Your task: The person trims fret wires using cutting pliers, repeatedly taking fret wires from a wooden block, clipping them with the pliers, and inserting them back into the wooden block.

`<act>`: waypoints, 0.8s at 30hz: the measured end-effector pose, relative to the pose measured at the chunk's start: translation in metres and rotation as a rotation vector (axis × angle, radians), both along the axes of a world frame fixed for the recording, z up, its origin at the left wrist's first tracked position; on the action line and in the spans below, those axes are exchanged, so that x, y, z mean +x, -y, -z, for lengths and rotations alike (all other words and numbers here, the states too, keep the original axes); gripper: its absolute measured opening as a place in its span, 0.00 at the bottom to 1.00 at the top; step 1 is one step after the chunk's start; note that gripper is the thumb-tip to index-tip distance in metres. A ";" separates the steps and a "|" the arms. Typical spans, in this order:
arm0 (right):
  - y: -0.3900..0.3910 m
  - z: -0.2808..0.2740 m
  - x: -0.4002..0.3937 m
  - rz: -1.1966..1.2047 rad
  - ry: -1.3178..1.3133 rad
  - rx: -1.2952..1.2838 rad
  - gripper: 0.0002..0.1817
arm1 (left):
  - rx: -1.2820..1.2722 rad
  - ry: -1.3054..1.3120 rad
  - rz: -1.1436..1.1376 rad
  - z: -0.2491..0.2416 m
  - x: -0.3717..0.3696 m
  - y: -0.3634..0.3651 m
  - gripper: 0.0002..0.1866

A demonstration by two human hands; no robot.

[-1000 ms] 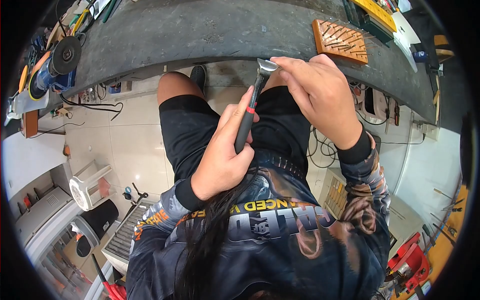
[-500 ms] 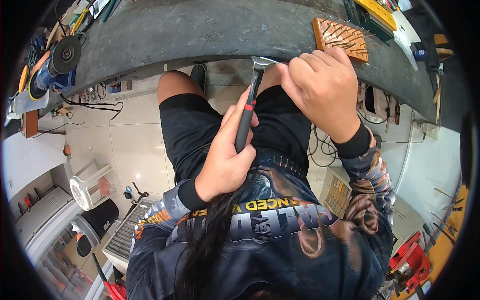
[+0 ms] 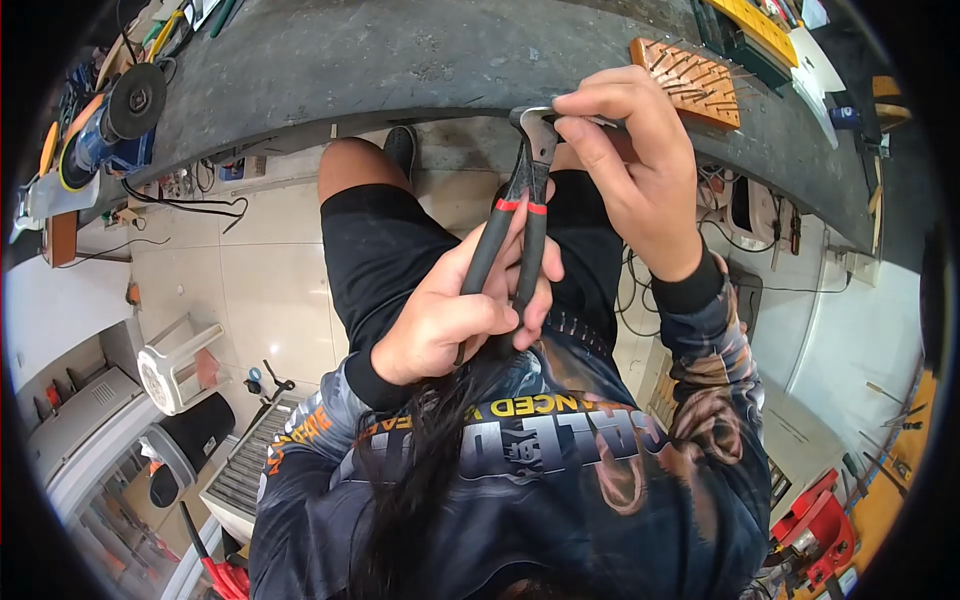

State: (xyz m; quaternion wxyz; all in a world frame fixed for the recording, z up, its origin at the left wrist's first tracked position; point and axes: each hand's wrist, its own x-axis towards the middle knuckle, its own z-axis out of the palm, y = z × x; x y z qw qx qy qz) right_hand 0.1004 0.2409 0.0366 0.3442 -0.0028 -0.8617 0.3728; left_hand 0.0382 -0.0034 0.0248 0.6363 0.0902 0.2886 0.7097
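My left hand (image 3: 465, 295) is wrapped round the black handles of a pair of pincers (image 3: 530, 205) with red bands. The handles are spread apart, and the metal jaws point up toward the bench edge. Beside the jaws, my right hand (image 3: 640, 170) pinches with thumb and forefinger. What lies between those fingertips is too small to make out. The fingertips are right next to the pincers' head, above my right thigh.
A dark workbench (image 3: 400, 60) spans the top. On it stand a wooden block (image 3: 690, 85) with several upright bits and, at the left, an angle grinder (image 3: 110, 125). A white stool (image 3: 180, 365) and a red tool (image 3: 815, 530) are lower down.
The pincers' handles have spread apart and their head has turned to show its face. My right hand has turned, its fist loosening into a pinch by the jaws.
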 end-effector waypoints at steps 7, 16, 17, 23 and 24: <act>0.001 -0.011 0.008 -0.020 -0.011 -0.404 0.06 | -0.103 -0.141 -0.006 0.000 -0.004 -0.001 0.62; 0.002 -0.023 0.018 0.028 0.278 -0.128 0.07 | -0.175 -0.973 -0.166 0.006 -0.005 0.000 0.60; 0.002 -0.024 0.017 0.028 0.276 -0.129 0.07 | -0.178 -1.011 -0.169 0.005 -0.006 0.000 0.60; 0.001 -0.025 0.018 0.042 0.271 -0.025 0.07 | -0.168 -1.078 -0.174 0.008 -0.007 0.001 0.59; 0.000 -0.024 0.018 0.041 0.262 0.005 0.08 | -0.168 -1.077 -0.173 0.008 -0.007 0.001 0.59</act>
